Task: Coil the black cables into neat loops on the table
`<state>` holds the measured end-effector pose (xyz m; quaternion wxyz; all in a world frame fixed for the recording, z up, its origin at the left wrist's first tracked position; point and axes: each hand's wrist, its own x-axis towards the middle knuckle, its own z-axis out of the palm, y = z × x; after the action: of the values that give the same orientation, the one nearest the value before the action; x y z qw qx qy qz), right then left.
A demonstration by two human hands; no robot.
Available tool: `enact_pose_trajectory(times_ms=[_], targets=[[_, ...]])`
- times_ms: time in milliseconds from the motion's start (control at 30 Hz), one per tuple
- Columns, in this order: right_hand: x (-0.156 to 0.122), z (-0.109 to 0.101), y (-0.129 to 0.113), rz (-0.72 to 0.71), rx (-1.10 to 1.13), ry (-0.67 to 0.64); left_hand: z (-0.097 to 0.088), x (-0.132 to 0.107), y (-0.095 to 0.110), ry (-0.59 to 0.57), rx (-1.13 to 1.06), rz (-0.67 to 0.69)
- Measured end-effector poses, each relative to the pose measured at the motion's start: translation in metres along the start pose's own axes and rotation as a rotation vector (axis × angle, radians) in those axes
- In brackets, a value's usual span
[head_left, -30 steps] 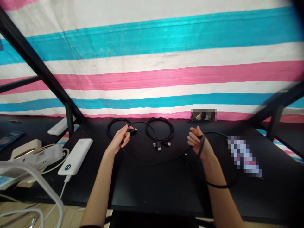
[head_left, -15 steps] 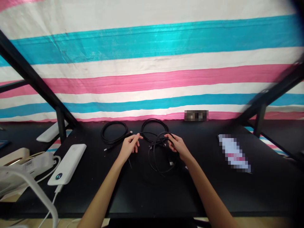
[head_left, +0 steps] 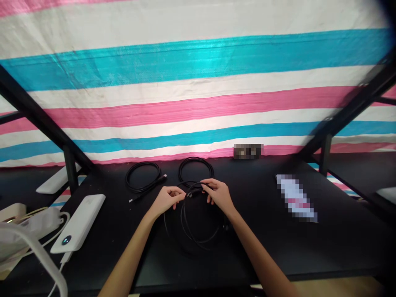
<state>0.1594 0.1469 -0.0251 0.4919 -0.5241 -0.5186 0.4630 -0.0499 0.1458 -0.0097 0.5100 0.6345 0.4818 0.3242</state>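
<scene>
Between my hands hangs a thin black cable (head_left: 183,222) in loose loops above the dark tabletop. My left hand (head_left: 168,199) pinches one stretch of it, thumb and forefinger together, with a length dropping below the fingers. Gripping the top of the loops from the right is my right hand (head_left: 217,194), its thumb and fingertips closed on the cable. A small connector shows near the left fingertips. Behind my hands lie two more coiled black cables: the left coil (head_left: 126,178) with light-tipped plugs, and the right coil (head_left: 212,168), partly hidden by my right hand.
On the left, a white power bank (head_left: 81,220) with a cable plugged in lies beside a white power strip (head_left: 40,225). A blurred white packet (head_left: 295,198) is on the right. Black frame bars (head_left: 40,111) slope at both sides, before a striped sheet (head_left: 198,95).
My right hand has come left and closer to my left hand, carrying the loops with it. The view has shifted slightly, so the tabletop things appear further left.
</scene>
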Motion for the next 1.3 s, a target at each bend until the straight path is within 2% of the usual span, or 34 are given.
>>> enact_pose_trajectory(times_ms=[100,200,300,400,500,733,900,1000,1167,1300], targets=[[-0.003,0.003,-0.002,-0.052,-0.093,-0.067,0.004,0.001,-0.001,-0.020,-0.001,-0.008],[-0.005,0.004,-0.005,-0.062,-0.109,-0.150,0.004,0.000,0.000,-0.042,-0.138,-0.024],[-0.006,0.004,-0.005,-0.061,-0.119,-0.176,0.003,-0.003,0.005,-0.094,-0.159,-0.011],[-0.005,0.002,-0.005,-0.005,-0.066,-0.122,0.003,-0.005,0.010,-0.109,-0.064,-0.012],[-0.002,0.000,-0.004,0.046,0.045,-0.048,0.004,-0.005,0.010,-0.084,-0.061,-0.025],[0.001,-0.004,-0.006,0.065,0.262,0.051,0.004,0.000,0.002,0.111,-0.061,0.034],[0.000,-0.005,-0.011,0.108,0.343,0.077,0.000,-0.005,0.007,-0.012,0.000,0.035],[0.001,-0.007,-0.013,0.154,0.435,0.086,-0.005,-0.008,0.011,-0.015,-0.158,0.037],[0.004,-0.017,-0.020,0.191,0.611,0.109,-0.022,-0.013,0.017,0.129,-0.605,0.071],[0.005,-0.026,-0.028,0.198,0.643,0.092,-0.035,-0.017,0.022,0.201,-0.809,0.080]])
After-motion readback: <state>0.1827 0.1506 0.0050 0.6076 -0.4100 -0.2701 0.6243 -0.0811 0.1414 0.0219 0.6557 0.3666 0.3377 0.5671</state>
